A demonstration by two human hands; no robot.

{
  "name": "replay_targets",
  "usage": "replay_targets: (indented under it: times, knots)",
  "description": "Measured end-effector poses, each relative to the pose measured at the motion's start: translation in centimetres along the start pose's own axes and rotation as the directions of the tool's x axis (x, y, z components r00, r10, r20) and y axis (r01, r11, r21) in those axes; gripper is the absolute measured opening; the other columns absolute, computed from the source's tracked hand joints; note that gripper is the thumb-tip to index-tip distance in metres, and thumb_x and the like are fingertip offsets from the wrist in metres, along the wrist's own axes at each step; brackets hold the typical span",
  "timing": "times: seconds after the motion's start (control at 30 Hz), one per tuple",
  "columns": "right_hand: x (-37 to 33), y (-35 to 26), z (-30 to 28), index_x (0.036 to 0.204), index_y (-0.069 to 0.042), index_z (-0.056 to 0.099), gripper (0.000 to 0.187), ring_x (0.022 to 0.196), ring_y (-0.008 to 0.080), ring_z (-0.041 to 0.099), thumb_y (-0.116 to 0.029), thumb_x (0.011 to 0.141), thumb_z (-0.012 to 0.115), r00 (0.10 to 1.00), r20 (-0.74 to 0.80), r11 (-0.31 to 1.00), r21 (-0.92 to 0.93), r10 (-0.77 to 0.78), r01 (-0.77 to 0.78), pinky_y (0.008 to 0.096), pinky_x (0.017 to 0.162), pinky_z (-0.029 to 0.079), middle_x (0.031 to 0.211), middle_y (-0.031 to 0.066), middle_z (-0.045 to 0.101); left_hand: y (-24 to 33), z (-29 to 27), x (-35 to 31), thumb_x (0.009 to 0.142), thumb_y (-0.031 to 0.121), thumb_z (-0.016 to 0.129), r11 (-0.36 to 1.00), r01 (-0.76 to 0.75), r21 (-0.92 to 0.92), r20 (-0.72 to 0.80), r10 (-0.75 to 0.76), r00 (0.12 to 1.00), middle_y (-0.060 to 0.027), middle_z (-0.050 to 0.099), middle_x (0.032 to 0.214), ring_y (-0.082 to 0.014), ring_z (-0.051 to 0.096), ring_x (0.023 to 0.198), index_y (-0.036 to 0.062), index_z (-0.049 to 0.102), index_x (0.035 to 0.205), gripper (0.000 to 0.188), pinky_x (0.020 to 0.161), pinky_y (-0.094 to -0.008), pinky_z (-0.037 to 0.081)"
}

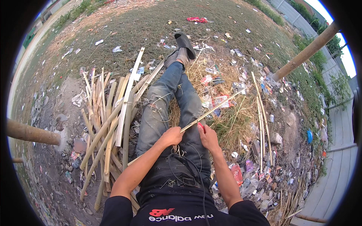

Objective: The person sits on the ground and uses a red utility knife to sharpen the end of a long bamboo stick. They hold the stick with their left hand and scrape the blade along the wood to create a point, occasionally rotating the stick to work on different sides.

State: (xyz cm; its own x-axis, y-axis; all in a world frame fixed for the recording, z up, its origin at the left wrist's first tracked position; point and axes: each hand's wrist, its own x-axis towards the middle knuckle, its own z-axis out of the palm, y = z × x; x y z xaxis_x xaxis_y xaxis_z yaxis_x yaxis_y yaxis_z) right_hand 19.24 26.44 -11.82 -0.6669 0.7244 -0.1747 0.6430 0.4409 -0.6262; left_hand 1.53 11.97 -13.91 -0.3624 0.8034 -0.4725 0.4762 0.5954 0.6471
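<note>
A long, thin bamboo strip (221,106) slants across my thighs, its far end rising to the upper right. My left hand (172,136) is closed round it above my lap. Just to the right, my right hand (208,138) grips a red-handled knife (202,128) against the strip; most of its blade is hidden. My legs, in worn jeans (154,113), are stretched out and crossed at the ankles. Thin shavings lie on the jeans, and a dark cord (196,165) loops over my lap.
Bamboo pieces (100,141) are heaped at my left. Several thin strips (262,116) lie at my right, near litter and dry grass (235,122). Bamboo posts stand left (34,132) and upper right (305,52). A grey fence (339,113) runs along the right.
</note>
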Motion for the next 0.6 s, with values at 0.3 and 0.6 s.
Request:
replay_targets:
  times: [0.3,0.6]
  knots:
    - [-0.4,-1.7,0.2,0.095,-0.004,0.068,0.054,0.088,0.0502,0.068,-0.055,0.106,0.053,0.998,0.056,0.992,-0.124,-0.021,0.028,0.0581,0.077,0.050,0.085,0.0266,0.070,0.0,-0.9,0.4,0.107,0.036,0.053,0.994,0.000,-0.106,0.124,0.013,0.992,-0.0314,0.071,0.091,-0.0497,0.070,0.093,-0.0069,0.070,0.097,0.047,0.082,-0.0550,0.052]
    - [2.7,2.4,0.9,0.093,0.001,0.073,0.054,0.067,0.0238,0.059,-0.053,0.097,0.070,0.956,-0.169,0.912,0.377,0.239,-0.162,0.0396,0.068,0.048,0.071,0.0125,0.064,1.8,-0.6,-2.0,0.105,0.029,0.055,0.997,0.007,0.077,-0.052,-0.003,0.999,-0.0281,0.073,0.104,-0.0494,0.071,0.101,-0.0042,0.065,0.109,0.034,0.089,-0.0582,0.055]
